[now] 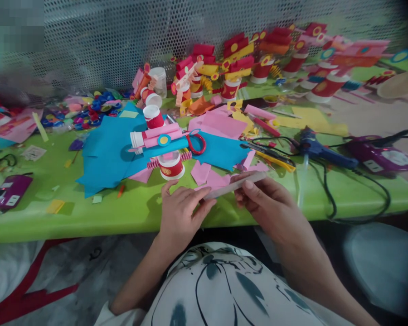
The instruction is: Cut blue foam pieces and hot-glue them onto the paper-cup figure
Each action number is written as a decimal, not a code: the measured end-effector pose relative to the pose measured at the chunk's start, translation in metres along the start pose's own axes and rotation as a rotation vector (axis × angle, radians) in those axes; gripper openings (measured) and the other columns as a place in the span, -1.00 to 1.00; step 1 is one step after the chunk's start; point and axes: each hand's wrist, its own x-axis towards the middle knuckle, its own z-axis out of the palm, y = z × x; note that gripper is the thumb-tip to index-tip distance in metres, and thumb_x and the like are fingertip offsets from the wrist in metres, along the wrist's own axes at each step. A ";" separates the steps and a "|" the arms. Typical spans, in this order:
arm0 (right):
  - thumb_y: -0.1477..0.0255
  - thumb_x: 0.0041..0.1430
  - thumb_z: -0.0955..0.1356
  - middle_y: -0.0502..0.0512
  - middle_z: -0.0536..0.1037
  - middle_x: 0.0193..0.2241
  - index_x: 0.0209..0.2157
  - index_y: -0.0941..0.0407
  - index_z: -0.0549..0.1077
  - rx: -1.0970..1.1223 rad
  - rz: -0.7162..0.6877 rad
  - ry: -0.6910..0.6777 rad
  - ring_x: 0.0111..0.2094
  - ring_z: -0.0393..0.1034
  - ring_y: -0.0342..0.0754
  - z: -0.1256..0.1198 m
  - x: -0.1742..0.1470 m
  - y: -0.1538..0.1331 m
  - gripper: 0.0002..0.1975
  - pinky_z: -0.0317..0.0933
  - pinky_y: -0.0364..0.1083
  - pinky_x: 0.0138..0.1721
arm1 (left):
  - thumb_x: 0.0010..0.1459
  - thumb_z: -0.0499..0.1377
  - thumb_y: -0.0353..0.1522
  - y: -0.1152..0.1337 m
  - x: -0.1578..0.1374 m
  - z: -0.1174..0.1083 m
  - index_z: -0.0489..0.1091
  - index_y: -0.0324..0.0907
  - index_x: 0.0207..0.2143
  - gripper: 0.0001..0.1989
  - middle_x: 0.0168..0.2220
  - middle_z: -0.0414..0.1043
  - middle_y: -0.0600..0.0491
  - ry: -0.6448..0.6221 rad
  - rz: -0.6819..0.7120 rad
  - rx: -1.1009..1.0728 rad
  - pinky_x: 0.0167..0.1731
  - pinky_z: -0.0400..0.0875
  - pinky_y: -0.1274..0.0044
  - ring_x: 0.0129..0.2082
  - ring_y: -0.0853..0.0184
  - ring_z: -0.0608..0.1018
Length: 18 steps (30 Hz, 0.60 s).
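Observation:
Between both hands, just over the front edge of the green table, a pale flat strip [236, 184] is held up at a slant; whether it is paper or card I cannot tell. My left hand [183, 208] pinches its left end between thumb and fingers. At the other end, my right hand [270, 201] grips it with the thumb on top. Just beyond my left hand stands a paper-cup model [172, 166] with pink and blue paper rolls and coiled pink strips on its sides. Red-handled scissors [204, 147] lie against it, and pink paper scraps [202, 172] lie beyond the strip.
Blue paper sheets [105, 145] spread at left. On the right are a blue glue gun [326, 151], its looping cable, a purple box [382, 154] and a yellow-and-black cutter [275, 158]. Several cup models [231, 88] line the back by a perforated metal screen [122, 45].

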 end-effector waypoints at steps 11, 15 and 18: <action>0.23 0.31 0.45 -0.03 0.65 -0.34 -0.25 0.02 0.59 0.163 -0.163 0.155 -0.53 0.40 -0.22 0.014 -0.004 -0.003 -0.84 0.37 -0.23 -0.53 | 0.37 0.23 -0.35 0.013 0.002 0.002 0.45 -0.15 -0.17 -0.95 -0.41 0.61 0.12 0.008 0.170 0.240 0.09 0.21 0.31 -0.39 0.33 0.59; 0.24 0.26 0.49 -0.04 0.59 -0.45 -0.33 0.01 0.61 0.155 -0.513 0.408 -0.59 0.31 -0.19 -0.006 0.002 -0.028 -0.85 0.24 -0.17 -0.63 | 0.38 0.23 -0.37 0.006 0.005 -0.005 0.45 -0.15 -0.18 -0.96 -0.39 0.63 0.12 0.097 0.106 0.174 0.07 0.23 0.31 -0.43 0.36 0.59; 0.26 0.39 0.38 0.02 0.61 -0.34 -0.21 -0.09 0.62 -0.185 -0.659 0.443 -0.53 0.39 -0.08 -0.009 -0.002 -0.040 -0.86 0.24 -0.03 -0.58 | 0.37 0.25 -0.35 0.004 0.009 -0.008 0.45 -0.14 -0.19 -0.95 -0.38 0.65 0.16 0.096 0.110 0.090 0.09 0.22 0.31 -0.41 0.36 0.62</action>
